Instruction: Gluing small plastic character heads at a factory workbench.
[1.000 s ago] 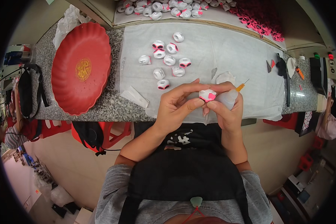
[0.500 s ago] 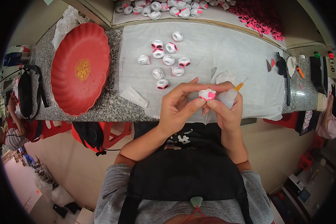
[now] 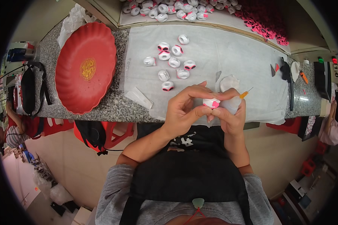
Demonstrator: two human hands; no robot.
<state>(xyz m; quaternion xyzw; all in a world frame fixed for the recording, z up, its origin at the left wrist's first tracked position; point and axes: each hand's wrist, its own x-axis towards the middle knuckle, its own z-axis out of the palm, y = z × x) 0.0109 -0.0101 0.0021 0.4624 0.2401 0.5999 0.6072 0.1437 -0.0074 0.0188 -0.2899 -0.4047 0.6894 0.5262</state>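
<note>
Between the fingertips of both hands is a small rounded white plastic part (image 3: 210,103) with a pink patch on its side. My left hand (image 3: 186,107) pinches it from the left, thumb below and forefinger above. Closed on its other side, my right hand (image 3: 233,114) also keeps a translucent squeeze bottle (image 3: 233,104) against the palm. The bottle's orange needle tip (image 3: 245,94) points up and right, away from the part. Just beyond the hands lies a crumpled white cloth or tissue (image 3: 229,82).
Several similar white parts (image 3: 174,62) lie on the white sheet (image 3: 142,41). A scalloped red tray (image 3: 84,71) stands left. More white parts (image 3: 162,9) and a pink heap (image 3: 261,20) fill the shelf behind. An orange-handled tool (image 3: 304,77) and black strap (image 3: 290,90) lie right.
The whole view has shifted slightly, so table items appear a little further right and lower. Both hands still grip the white part, with only slight finger movement.
</note>
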